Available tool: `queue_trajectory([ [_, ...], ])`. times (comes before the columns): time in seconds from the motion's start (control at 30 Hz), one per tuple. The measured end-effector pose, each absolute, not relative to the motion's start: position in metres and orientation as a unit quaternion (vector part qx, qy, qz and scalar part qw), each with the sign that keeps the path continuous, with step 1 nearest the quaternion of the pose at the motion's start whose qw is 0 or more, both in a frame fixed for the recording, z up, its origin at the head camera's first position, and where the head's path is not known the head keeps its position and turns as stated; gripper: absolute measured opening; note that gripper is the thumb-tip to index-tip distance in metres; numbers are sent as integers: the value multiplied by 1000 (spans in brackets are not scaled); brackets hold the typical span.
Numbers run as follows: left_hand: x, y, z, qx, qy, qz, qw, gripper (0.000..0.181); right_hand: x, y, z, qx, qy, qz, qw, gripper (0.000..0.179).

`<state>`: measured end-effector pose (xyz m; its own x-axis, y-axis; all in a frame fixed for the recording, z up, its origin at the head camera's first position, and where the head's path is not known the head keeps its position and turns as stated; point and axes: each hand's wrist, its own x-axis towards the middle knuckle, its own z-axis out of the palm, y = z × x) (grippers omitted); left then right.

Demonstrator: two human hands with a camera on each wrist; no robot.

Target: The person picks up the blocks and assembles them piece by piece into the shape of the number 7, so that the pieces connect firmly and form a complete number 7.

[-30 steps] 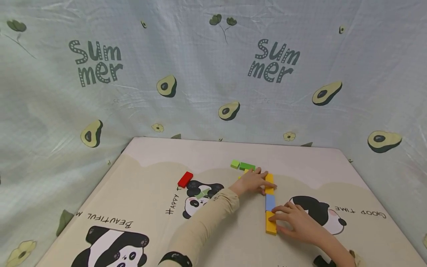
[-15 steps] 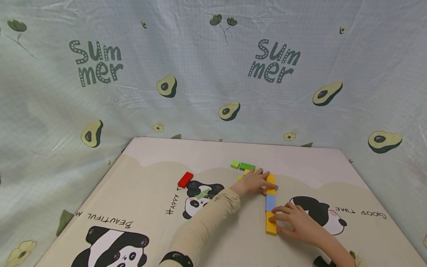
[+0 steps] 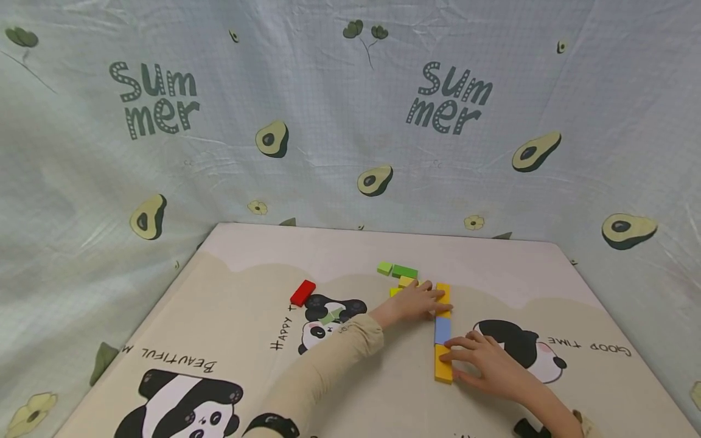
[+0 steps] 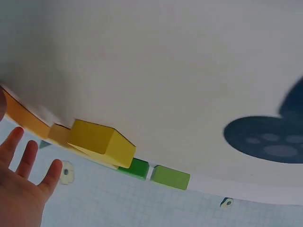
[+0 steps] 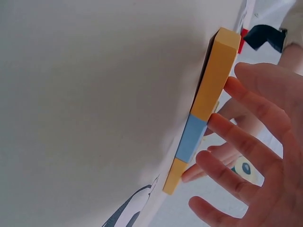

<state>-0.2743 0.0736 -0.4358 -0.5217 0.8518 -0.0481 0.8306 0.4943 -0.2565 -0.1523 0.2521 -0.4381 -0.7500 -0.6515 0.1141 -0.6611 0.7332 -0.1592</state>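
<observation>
On the table, two orange-yellow blocks and a blue block (image 3: 443, 331) lie end to end in a straight row. My left hand (image 3: 409, 302) reaches in from the left, with fingers spread and fingertips on the far orange block (image 3: 443, 293). On the right, my right hand (image 3: 487, 364) rests its fingertips on the near orange block (image 3: 443, 365), and its thumb lies beside that block's right side. In the right wrist view, the fingers (image 5: 246, 142) extend fairly straight along the row. Several yellow blocks (image 3: 406, 281) sit just beyond the left hand, which partly hides them.
A green block (image 3: 405, 272) and a small light green block (image 3: 385, 268) lie behind the yellow ones. Farther left is a red block (image 3: 303, 293). The panda-print tablecloth (image 3: 241, 328) meets a hanging printed sheet (image 3: 317, 91) at the back.
My left forearm and hand have shifted slightly left, showing more of the yellow blocks. The right hand and the row stay in place.
</observation>
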Motion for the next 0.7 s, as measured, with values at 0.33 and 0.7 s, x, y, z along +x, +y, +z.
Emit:
queue_trajectory([
  [0.33, -253, 58, -436, -530, -842, 95, 47, 39, -153, 252, -437, 353, -930, 96, 19, 27],
  [0.7, -237, 53, -442, -519, -850, 90, 20, 64, -149, 256, -444, 389, -911, 89, 99, 36],
])
